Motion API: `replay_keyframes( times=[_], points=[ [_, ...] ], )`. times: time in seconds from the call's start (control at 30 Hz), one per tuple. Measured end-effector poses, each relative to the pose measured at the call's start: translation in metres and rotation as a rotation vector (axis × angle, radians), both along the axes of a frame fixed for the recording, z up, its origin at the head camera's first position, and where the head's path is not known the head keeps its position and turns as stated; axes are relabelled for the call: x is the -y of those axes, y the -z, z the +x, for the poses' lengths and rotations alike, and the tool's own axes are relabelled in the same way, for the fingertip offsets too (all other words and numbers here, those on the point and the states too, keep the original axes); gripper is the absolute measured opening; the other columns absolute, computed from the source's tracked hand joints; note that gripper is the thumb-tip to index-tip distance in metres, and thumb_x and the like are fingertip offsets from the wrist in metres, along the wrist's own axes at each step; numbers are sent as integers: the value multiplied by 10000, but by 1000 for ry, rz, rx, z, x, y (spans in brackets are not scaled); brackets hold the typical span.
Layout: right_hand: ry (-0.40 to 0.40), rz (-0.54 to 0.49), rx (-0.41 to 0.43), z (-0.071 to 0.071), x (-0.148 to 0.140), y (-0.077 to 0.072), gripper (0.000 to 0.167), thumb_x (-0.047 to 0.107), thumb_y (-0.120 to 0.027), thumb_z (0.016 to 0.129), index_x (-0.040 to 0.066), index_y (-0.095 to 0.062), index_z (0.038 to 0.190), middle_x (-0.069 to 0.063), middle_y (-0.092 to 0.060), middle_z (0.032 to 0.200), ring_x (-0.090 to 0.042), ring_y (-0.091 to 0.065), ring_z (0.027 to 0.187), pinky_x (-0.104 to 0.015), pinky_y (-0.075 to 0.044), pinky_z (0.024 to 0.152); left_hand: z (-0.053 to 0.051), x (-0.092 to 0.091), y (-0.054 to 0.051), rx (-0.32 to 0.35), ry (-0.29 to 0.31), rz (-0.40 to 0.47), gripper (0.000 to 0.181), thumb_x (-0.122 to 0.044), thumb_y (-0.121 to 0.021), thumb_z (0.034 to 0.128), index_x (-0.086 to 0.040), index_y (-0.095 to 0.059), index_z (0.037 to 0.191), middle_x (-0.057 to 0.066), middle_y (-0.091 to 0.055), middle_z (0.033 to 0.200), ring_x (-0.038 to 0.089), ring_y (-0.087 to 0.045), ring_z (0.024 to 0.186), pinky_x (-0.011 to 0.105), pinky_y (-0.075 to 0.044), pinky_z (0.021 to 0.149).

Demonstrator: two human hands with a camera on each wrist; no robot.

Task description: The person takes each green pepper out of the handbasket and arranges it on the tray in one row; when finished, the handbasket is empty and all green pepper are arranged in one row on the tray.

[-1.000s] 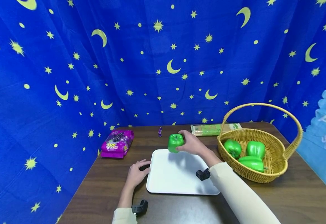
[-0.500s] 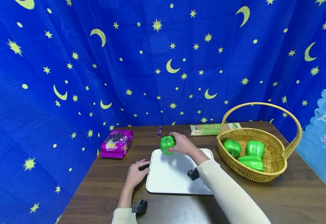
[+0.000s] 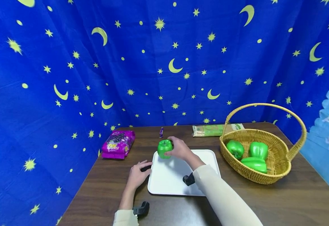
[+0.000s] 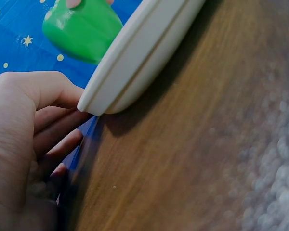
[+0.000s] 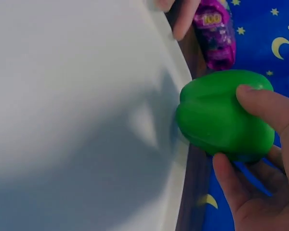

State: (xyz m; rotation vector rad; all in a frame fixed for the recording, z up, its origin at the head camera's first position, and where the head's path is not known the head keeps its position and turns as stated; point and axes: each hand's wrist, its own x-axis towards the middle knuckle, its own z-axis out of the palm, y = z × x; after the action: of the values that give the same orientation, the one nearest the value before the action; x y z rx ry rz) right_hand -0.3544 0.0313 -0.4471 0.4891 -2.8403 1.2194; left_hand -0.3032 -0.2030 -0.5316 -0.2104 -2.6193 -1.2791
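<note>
A green bell pepper (image 3: 165, 149) is upright over the far left corner of the white tray (image 3: 171, 177). My right hand (image 3: 180, 150) holds it between thumb and fingers from its right side; the grip shows closely in the right wrist view, thumb on one side of the pepper (image 5: 221, 115). Whether the pepper touches the tray, I cannot tell. At the tray's left edge rests my left hand (image 3: 137, 175), thumb and fingers extended. In the left wrist view its thumb touches the tray rim (image 4: 130, 57), and the fingers lie behind.
A wicker basket (image 3: 229, 164) with a tall handle and several green peppers stands at the right. Back left lies a purple bag (image 3: 118, 144). A small purple wrapped piece (image 3: 161, 132) and a flat green-and-tan packet (image 3: 209, 130) lie along the back edge, before a blue curtain.
My right hand has carried the bell pepper leftward and slightly lower, from the middle of the tray's far edge to its far left corner. My left hand stays at the tray's left edge.
</note>
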Motion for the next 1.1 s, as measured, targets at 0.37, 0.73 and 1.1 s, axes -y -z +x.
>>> replay_keyframes(
  times=[0.37,0.73,1.1],
  points=[
    [16,68,-53,5,12,10,785,214,-860,708,34,-475,1368,-139,-570,1264,-287,-555,1115,-432,-462,953,-3,-7,1,7,19,0,268,-134,-739,783,-167,-764,1048,147,-627,1230,472,-433,1253,537,-296,1082],
    [21,101,-23,9,28,13,849,233,-836,739,102,-387,1447,-181,-548,1268,-352,-517,1155,-494,-453,953,0,1,1,43,-28,-8,270,-152,-744,785,-180,-763,1053,127,-622,1245,465,-407,1276,541,-282,1089],
    [63,68,-57,10,29,20,857,227,-840,733,111,-367,1438,-191,-554,1281,-365,-532,1154,-487,-460,952,-2,-1,2,37,-20,-4,274,-174,-740,778,-189,-762,1051,126,-624,1243,467,-409,1273,541,-274,1092]
  ],
)
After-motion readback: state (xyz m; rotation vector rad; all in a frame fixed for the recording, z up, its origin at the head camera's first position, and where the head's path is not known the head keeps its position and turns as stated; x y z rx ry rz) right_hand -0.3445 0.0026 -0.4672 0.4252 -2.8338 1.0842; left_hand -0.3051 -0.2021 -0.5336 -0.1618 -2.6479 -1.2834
